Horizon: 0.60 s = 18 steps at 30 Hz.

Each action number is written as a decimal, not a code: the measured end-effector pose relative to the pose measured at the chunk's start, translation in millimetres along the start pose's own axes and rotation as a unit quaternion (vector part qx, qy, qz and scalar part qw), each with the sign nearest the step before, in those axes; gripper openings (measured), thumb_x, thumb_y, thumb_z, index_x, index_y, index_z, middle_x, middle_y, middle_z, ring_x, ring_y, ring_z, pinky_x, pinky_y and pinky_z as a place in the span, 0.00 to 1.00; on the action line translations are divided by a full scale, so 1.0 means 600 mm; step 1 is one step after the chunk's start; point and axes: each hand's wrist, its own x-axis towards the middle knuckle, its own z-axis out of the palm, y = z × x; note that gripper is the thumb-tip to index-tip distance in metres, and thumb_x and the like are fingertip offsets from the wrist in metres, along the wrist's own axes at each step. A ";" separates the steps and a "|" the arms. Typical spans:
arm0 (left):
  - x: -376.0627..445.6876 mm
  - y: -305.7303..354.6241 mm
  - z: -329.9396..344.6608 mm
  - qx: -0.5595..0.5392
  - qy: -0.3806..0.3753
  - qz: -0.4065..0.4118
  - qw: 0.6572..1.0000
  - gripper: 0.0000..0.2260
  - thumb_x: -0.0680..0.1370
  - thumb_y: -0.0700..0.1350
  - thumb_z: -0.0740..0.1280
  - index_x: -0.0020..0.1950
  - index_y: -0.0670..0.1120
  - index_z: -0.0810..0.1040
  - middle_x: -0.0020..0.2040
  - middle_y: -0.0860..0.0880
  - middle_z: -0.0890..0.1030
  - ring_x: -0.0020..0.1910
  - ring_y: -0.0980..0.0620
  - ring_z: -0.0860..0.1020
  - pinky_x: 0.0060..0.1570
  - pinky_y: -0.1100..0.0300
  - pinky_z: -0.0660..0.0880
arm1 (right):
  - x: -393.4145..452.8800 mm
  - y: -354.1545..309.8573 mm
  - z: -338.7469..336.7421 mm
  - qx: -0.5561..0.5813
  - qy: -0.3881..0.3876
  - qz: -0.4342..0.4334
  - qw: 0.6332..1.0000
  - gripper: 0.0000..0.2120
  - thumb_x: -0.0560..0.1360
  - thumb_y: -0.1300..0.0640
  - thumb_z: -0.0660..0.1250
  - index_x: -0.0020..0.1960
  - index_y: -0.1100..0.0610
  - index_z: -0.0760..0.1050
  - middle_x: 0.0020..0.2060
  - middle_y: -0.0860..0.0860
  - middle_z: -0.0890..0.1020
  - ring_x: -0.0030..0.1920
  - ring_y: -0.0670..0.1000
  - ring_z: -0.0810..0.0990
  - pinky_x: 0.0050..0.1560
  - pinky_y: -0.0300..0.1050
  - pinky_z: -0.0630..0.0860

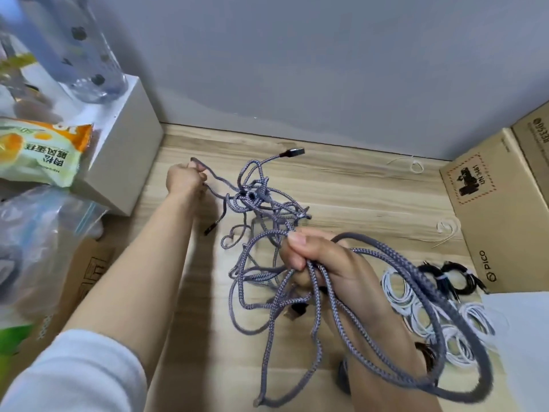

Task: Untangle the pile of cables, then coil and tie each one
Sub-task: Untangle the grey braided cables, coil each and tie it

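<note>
Floorboards of pale wood grain (341, 179) spread between a white box (130, 144) at far left and brown cardboard cartons (487, 221) at right, where a person works at a snarl of cable. Grey braided cables (261, 203) hang in a knotted clump at the centre, lifted off the wood, their loops trailing near and right. The right hand (315, 263), near centre, closes its fingers round a bundle of several strands; the left hand (184, 179), farther and to the left, grips a single loop and draws it away from the knot. The cord looks light, limp and rough-woven, so it should grip well yet snag on itself; the sensible hold appears to be on a free run close to the knot, or behind a plug. A dark USB plug (294, 152) juts out at the far side of the clump. At near right lie white cables (416, 310) and black cables (448, 278) already coiled. Thin loose ties (416, 166) lie scattered far right.
</note>
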 end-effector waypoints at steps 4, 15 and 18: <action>-0.015 0.008 -0.022 0.164 -0.013 0.137 0.977 0.08 0.78 0.37 0.59 0.49 0.48 0.73 0.48 0.43 0.78 0.42 0.49 0.81 0.42 0.58 0.78 | 0.002 -0.006 -0.012 -0.017 0.029 -0.019 0.999 0.12 0.66 0.50 0.67 0.25 0.51 0.72 0.19 0.43 0.68 0.21 0.44 0.62 0.29 0.46 0.54; -0.222 0.025 -0.020 0.317 -0.252 0.438 0.803 0.09 0.78 0.48 0.63 0.45 0.44 0.80 0.35 0.52 0.79 0.38 0.49 0.76 0.42 0.54 0.70 | 0.005 0.000 -0.013 0.002 0.057 -0.030 0.998 0.14 0.70 0.52 0.62 0.27 0.53 0.71 0.19 0.46 0.62 0.19 0.43 0.57 0.17 0.33 0.54; -0.211 0.029 -0.022 0.292 -0.247 0.491 0.783 0.13 0.77 0.51 0.58 0.42 0.46 0.77 0.34 0.56 0.74 0.37 0.55 0.73 0.41 0.55 0.70 | 0.003 0.001 -0.017 0.052 0.083 -0.025 0.995 0.13 0.70 0.53 0.62 0.27 0.53 0.71 0.19 0.47 0.62 0.18 0.42 0.57 0.16 0.30 0.56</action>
